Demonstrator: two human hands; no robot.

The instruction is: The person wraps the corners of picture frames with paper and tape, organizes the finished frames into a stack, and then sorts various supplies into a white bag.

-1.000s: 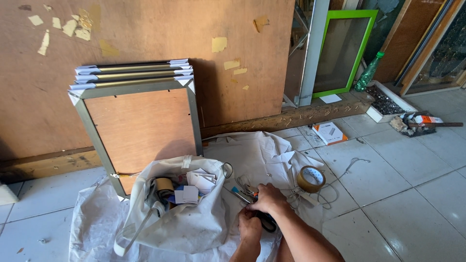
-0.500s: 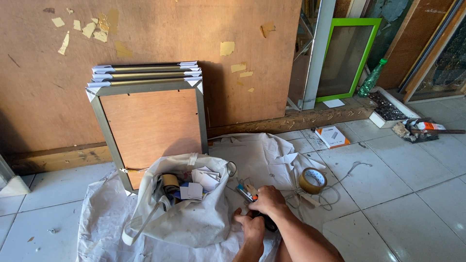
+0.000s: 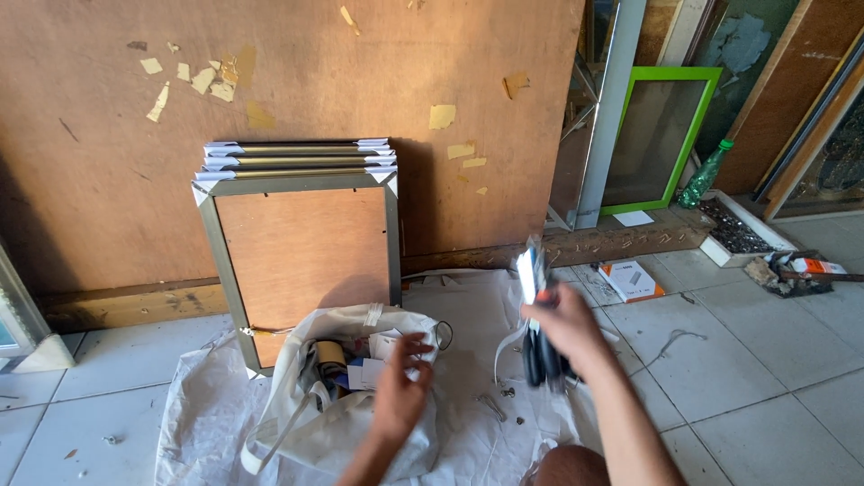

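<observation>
Head view, items as I log them from left to right.

Item one: a stack of framed panels point(image 3: 301, 256) leaning upright against the brown plywood wall point(image 3: 297, 81). The front one shows a bare board back in a grey metal frame, with white protectors on the corners.

Item two: a pale plastic sheet point(image 3: 207, 414) spread over the floor tiles, bearing most of what follows.

Item three: a cream cloth tote bag point(image 3: 310, 427), slumped open on the sheet just in front of the frames. Inside I see a brown tape roll point(image 3: 329, 353), white cards or packets point(image 3: 369, 371) and dark odds and ends I cannot make out.

Item four: my left hand point(image 3: 402, 389), raised over the bag's right edge, fingers spread and loose, holding nothing.

Item five: small metal fittings point(image 3: 493, 407) lying on the sheet between my two forearms.

Item six: my right hand point(image 3: 560, 326), lifted above the sheet and closed around a blurred bundle point(image 3: 535, 310): dark at the bottom, with white and clear packaging sticking up at the top. I cannot name its kind. A white cord hangs below it.

Item seven: an orange and white box point(image 3: 632, 281) on the tiles, near a wooden beam.

Item eight: a green-framed screen point(image 3: 661, 139) standing upright, with a green plastic bottle point(image 3: 705, 175) just beside it.
</observation>
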